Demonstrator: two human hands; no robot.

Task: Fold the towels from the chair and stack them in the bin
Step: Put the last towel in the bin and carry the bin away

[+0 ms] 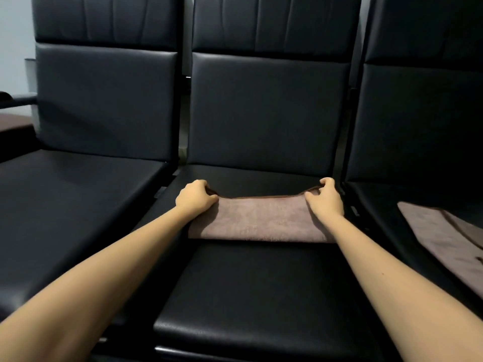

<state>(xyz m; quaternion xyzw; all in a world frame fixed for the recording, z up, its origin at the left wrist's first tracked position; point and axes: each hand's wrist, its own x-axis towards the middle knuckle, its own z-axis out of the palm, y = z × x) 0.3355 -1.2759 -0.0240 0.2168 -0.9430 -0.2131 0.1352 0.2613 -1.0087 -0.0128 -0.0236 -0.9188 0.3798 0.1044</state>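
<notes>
Three black padded chairs stand side by side and fill most of the view: the left chair [78,205] with its seat bare, the middle chair [251,296] straight ahead, and the right chair [423,121] partly cut off by the frame edge. The towel [256,220] being worked, a dusty pink-brown cloth with a darker hem, lies as a wide band across the middle chair's seat, nearer the backrest than the front edge, and looks doubled over on itself, with a rounded fold along its near side. A second towel [444,239] of the same colour lies flat on the right chair's seat, well apart from the first; the bin is not in view. The left hand [194,195] pinches the towel's far left corner and the right hand [326,197] pinches its far right corner, fingers curled over the hem, so the far edge sags a little between them. The cloth should be light, soft and limp (it drapes rather than holding any shape), and it will probably slide easily on the smooth seat covering. Corners and hemmed edges are the sensible places to grip, both hands keeping the edge taut so the layers line up; once it is folded small, cradling it from beneath should keep it from falling open.
</notes>
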